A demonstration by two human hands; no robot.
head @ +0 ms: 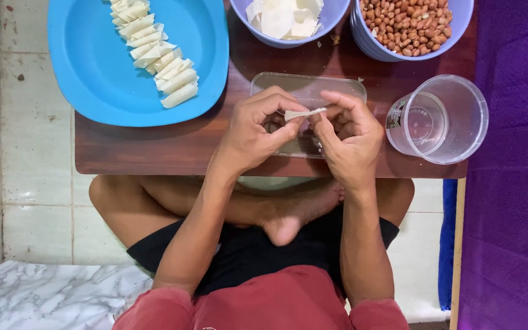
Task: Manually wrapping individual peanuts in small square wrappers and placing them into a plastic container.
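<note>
While a person sits cross-legged on a pale tiled floor behind a low dark wooden table (154,150), both bare hands meet above a clear shallow rectangular tray (313,85) at the table's middle. Between them is a small off-white wrapper strip (304,113), held roughly level. The left hand (255,131) curls its fingers inward, with thumb and forefinger pressed together on the strip's left end. The right hand (349,140) mirrors it, fingertips pinching the strip's right end, the other fingers folded. The two hands almost touch each other.

To the left on the table lies a large blue plate (87,67) carrying a slanted row of rolled pastry pieces (154,52), pale and laid side by side. At the table's far edge stands a lavender bowl (331,18) of flat white wrapper sheets (282,18), and just beside it, to the right, a second lavender bowl (459,24) filled with brown peanuts (407,24). A clear plastic cup (444,119) lies near the right hand, its open mouth facing the camera. Purple cloth (514,183) covers the right side of the view
</note>
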